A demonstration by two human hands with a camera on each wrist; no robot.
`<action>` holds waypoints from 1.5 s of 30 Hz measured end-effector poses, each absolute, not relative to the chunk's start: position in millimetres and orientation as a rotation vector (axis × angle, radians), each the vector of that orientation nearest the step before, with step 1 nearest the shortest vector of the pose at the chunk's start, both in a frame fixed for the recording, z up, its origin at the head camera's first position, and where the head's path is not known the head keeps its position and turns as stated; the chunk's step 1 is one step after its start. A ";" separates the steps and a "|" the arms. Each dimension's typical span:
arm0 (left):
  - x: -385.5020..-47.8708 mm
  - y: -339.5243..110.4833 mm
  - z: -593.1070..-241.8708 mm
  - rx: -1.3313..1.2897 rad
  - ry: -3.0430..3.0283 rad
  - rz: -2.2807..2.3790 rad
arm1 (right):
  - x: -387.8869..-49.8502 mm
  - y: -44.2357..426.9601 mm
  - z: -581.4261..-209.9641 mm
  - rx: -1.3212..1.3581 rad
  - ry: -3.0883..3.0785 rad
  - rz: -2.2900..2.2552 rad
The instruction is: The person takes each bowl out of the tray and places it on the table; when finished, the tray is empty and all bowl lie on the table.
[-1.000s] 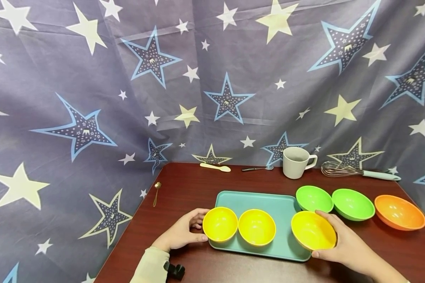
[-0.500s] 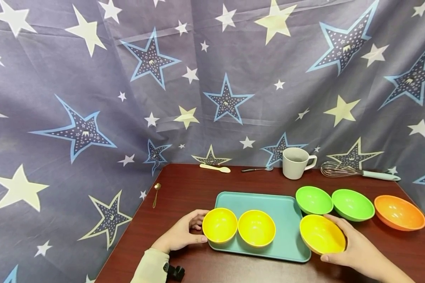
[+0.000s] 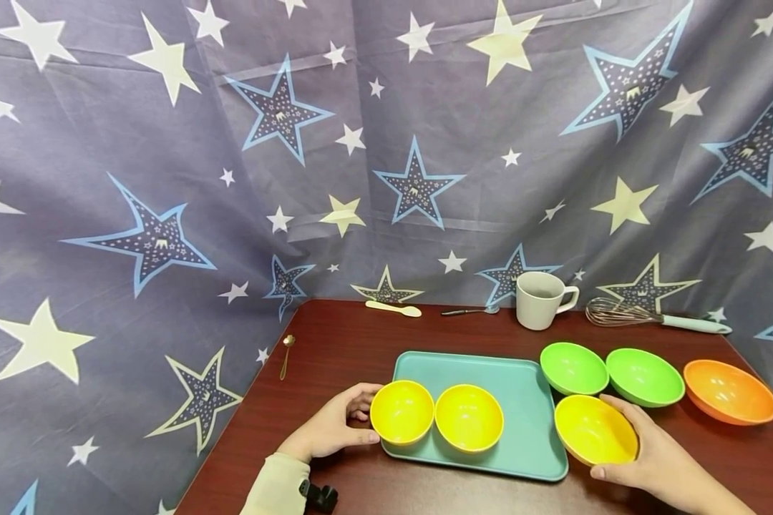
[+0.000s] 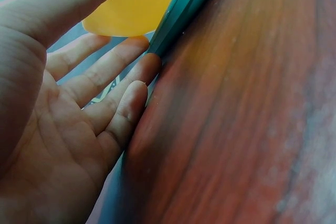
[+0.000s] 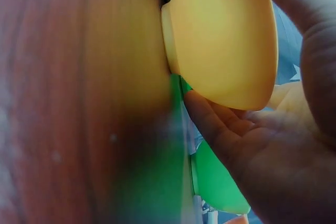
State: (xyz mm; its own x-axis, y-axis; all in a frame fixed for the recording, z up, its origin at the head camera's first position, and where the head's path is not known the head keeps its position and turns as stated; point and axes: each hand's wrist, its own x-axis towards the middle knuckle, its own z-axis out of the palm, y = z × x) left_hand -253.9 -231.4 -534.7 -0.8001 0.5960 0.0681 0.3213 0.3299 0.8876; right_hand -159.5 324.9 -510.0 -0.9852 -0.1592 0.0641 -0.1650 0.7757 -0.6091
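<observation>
Right hand [image 3: 647, 454] has a yellow bowl [image 3: 594, 430] gripped between thumb and fingers, mouth up, just by the teal tray's [image 3: 528, 408] right end, near the green bowls [image 3: 644, 377]. Left hand's [image 3: 335, 425] around the leftmost yellow bowl [image 3: 402, 413], can't tell if it's actually gripping. Only the right wrist cam catches the held bowl's foot [image 5: 169, 40] side-on.

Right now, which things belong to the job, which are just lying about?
Likely in the job:
right yellow bowl, gripped by right hand
left yellow bowl, at left hand
middle yellow bowl
tray

Likely lying about:
two green bowls
orange bowl
mug
whisk
cream spoon
gold spoon
dark utensil
</observation>
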 end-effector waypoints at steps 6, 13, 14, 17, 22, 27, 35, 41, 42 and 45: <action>-255.0 -231.4 -536.4 0.830 2.331 1.460 | -160.0 324.7 -511.4 0.288 -2.913 1.031; -254.3 -232.0 -536.0 0.832 2.327 1.457 | -160.8 324.0 -511.8 0.259 -2.928 1.054; -254.1 -232.0 -535.8 0.833 2.325 1.456 | -160.7 323.9 -511.9 0.256 -2.929 1.053; -254.0 -232.1 -535.8 0.835 2.323 1.457 | -160.7 324.1 -512.1 0.261 -2.925 1.053; -254.2 -232.4 -536.5 0.838 2.323 1.456 | -160.5 324.6 -513.2 0.265 -2.928 1.057; -254.1 -232.2 -536.4 0.839 2.321 1.456 | -159.4 324.9 -513.6 0.283 -2.916 1.052; -254.5 -232.6 -535.6 0.826 2.328 1.456 | -158.8 325.5 -509.5 0.321 -2.873 0.996; -254.1 -232.2 -535.2 0.815 2.329 1.449 | -157.7 327.4 -505.6 0.340 -2.863 0.962; -253.9 -232.1 -535.0 0.812 2.331 1.447 | -157.3 328.2 -504.6 0.345 -2.854 0.978; -253.5 -231.8 -535.2 0.810 2.328 1.447 | -156.7 331.4 -502.2 0.361 -2.821 1.058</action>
